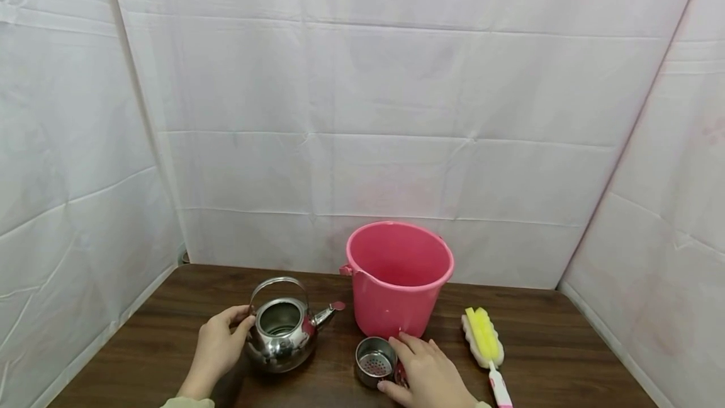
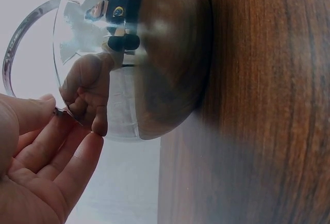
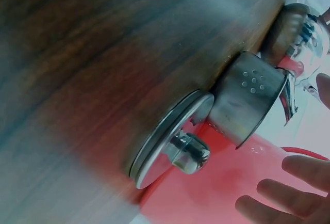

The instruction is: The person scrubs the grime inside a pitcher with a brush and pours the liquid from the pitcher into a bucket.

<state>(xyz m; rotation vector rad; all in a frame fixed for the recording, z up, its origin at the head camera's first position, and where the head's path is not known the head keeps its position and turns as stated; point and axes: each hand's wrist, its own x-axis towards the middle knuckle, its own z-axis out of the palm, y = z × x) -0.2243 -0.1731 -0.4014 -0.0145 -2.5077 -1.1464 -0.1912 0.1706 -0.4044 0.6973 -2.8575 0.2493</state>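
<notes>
Nearest the head camera, the left hand [image 1: 219, 348] pinches the foot of the handle [image 1: 279, 279] between thumb and fingers, seemingly to steady the lidless kettle [image 1: 283, 354] on the table [image 1: 555, 357]. Next, in front of a pink bucket [image 1: 391, 308], a strainer [image 1: 375, 364] stands mouth up, its lid-like neighbour, a steel lid [image 3: 156, 158], lying knob up, handy to grasp. Over them hovers the right hand [image 1: 429, 371], fingers spread, holding nothing. Farthest right lies a sponge brush [image 1: 484, 340], probably kept aside as unneeded for now.
</notes>
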